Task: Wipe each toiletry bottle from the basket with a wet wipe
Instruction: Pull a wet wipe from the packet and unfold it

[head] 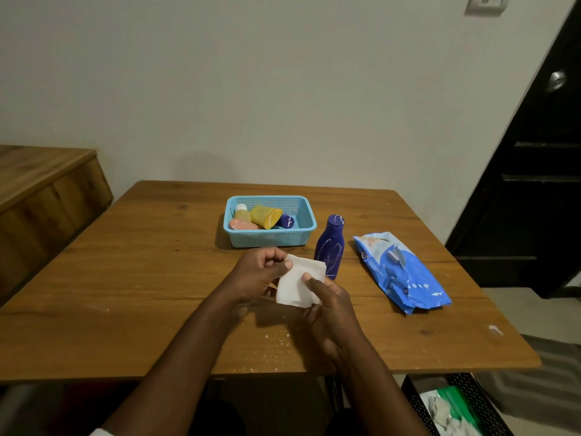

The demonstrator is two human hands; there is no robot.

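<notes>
Both hands hold a folded white wet wipe [300, 286] above the middle of the wooden table [157, 278]. My left hand [261, 272] pinches its upper left edge, and my right hand [330, 297] grips its right side with the thumb on top. A dark blue bottle [329, 247] stands upright just behind the wipe, right of the light blue basket [270, 239]. In the basket lie a yellow bottle [265, 216], a pink one [242, 225], a small white-capped one [241, 210] and a dark blue one [286, 221].
A blue pack of wet wipes [401, 272] lies on the table to the right of the standing bottle. A wooden cabinet [44, 190] stands at the left, a dark door [534, 184] at the right. A black mesh bin [456, 407] sits under the table's right corner.
</notes>
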